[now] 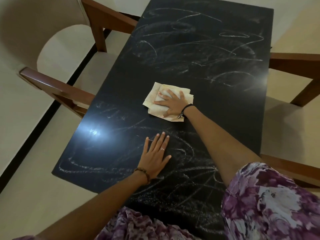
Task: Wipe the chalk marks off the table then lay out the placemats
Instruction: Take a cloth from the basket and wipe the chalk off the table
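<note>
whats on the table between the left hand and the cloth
In the head view, only bare black table with faint chalk marks separates the flat left hand from the cloth under the right hand; no object lies there.

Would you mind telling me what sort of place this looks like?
Probably a home dining area: a black table covered in chalk marks, wooden chairs with pale cushions drawn up at its sides, and a tiled floor.

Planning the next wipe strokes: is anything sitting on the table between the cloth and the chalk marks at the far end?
Nothing visible. The tabletop between the cloth under the right hand and the far chalk marks is bare.
</note>
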